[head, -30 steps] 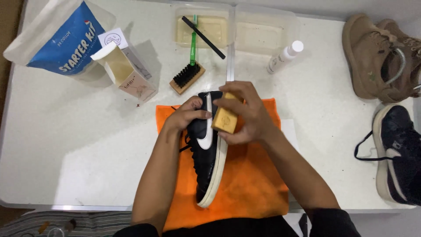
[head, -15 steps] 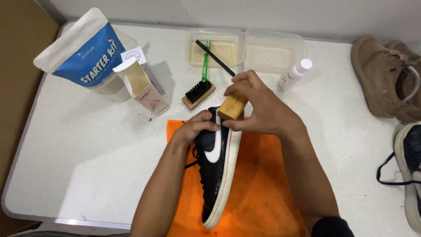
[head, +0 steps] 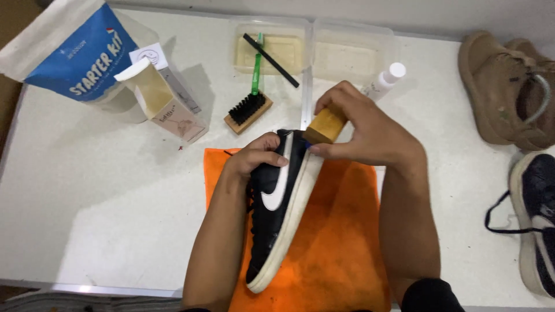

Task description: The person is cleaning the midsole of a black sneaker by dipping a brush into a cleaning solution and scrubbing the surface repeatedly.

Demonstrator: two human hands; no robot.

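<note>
The fingers (head: 272, 159) of the left hand (head: 254, 162) are curled tight around the upper of a black sneaker (head: 280, 202) with a white sole, holding it tilted on its side over an orange cloth (head: 341, 242) spread on the white worktop (head: 98, 202). The right hand (head: 370, 136) is closed around a wooden brush block (head: 325, 125), pressed against the toe end of the sneaker's sole. Beyond the cloth lie a wooden brush with black bristles (head: 247, 111), a green toothbrush (head: 256, 66) and a thin black stick (head: 272, 53) resting across a clear plastic tray (head: 272, 34), with a second clear tray (head: 352, 52) just beside it and a small white bottle (head: 384, 81) near the right hand. At far left stand a blue and white pouch (head: 75, 52) and an opened carton (head: 162, 104). On the right edge sit tan boots (head: 509, 86) and a dark sneaker (head: 535, 225).
</note>
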